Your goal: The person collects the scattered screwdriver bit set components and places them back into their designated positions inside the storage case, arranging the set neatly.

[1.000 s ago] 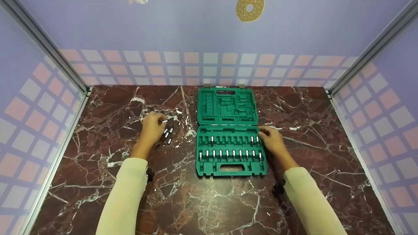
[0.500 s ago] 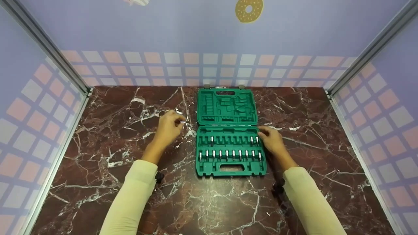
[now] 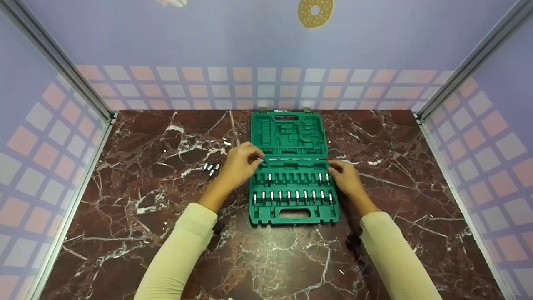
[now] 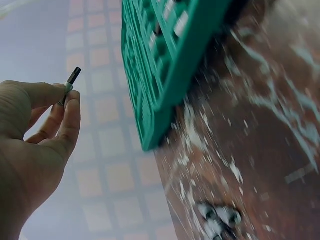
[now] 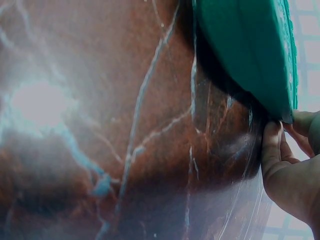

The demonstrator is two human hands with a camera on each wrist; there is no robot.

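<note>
My left hand (image 3: 240, 162) pinches a small bit socket (image 4: 74, 75) between thumb and fingertips, over the left side of a green socket case (image 3: 265, 215). The socket has a silver base and a black bit pointing up in the left wrist view. The case lies unfolded, its lid (image 3: 287, 131) towards the back wall. My right hand (image 3: 346, 175) holds the case's right edge near the hinge, thumb and fingers at its rim in the right wrist view. A full lower row of bit sockets (image 3: 288, 196) sits in the case; the upper row holds 3.
Several loose bit sockets (image 3: 211, 168) lie on the dark red marbled table (image 3: 166, 250), left of the case and beside my left forearm. Purple walls with a checked pattern (image 3: 243, 89) enclose the table at the back and both sides.
My left hand has carried the bit socket rightward from near the loose sockets to over the case, uncovering those sockets again. My right hand stays at the case edge.
</note>
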